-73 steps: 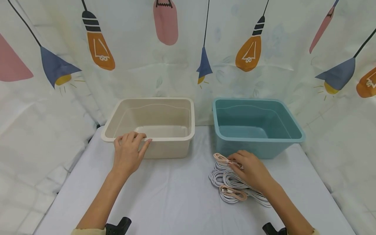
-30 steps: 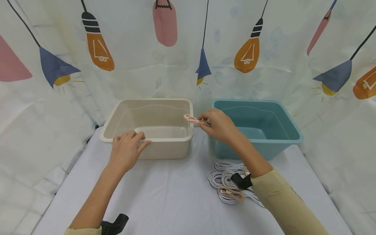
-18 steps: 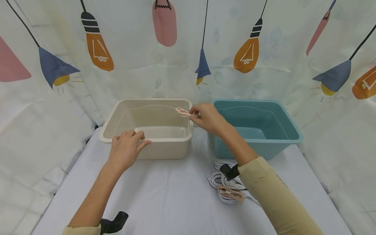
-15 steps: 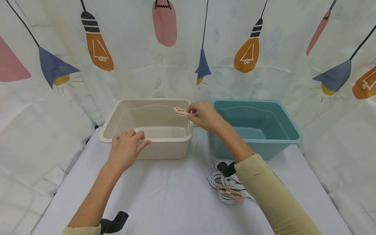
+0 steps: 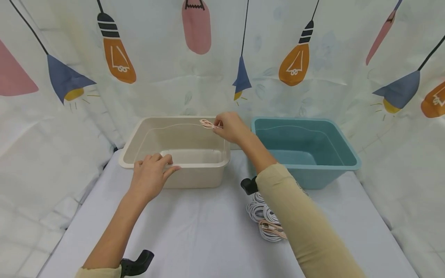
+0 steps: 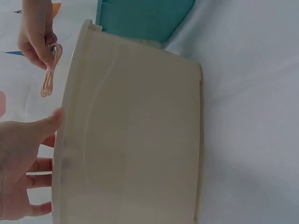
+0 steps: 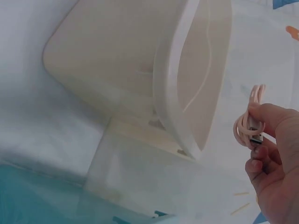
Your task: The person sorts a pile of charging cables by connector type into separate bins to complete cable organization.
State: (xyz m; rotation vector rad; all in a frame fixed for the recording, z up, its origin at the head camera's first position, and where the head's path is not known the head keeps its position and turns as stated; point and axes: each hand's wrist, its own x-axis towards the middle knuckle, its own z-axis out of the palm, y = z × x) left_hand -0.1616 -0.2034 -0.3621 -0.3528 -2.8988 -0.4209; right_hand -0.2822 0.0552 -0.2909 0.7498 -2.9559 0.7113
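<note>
My left hand (image 5: 149, 175) holds the front rim of a beige plastic bin (image 5: 194, 177), with the thumb on the outer side and the fingers over the rim. In the left wrist view the fingertips are hidden behind that rim. High over the bin's back right corner, my right hand (image 5: 231, 125) pinches a coiled pale pink USB cable (image 5: 207, 124). The right wrist view shows its metal plug (image 7: 255, 133) beside the fingers. Several white coiled cables (image 5: 256, 211) and a peach-coloured cable (image 5: 272, 228) lie on the table, partly covered by the right sleeve.
A teal bin (image 5: 306, 175) stands to the right of the beige one, with a gap between them. Behind both hangs a printed curtain (image 5: 208, 88). White cloth (image 5: 201, 224) covers the table. Black wrist devices (image 5: 137, 264) sit on the arms.
My right hand picked the pale pink cable from the pile, raised it, and carried it left and up over the beige bin. The left hand has stayed at the rim.
</note>
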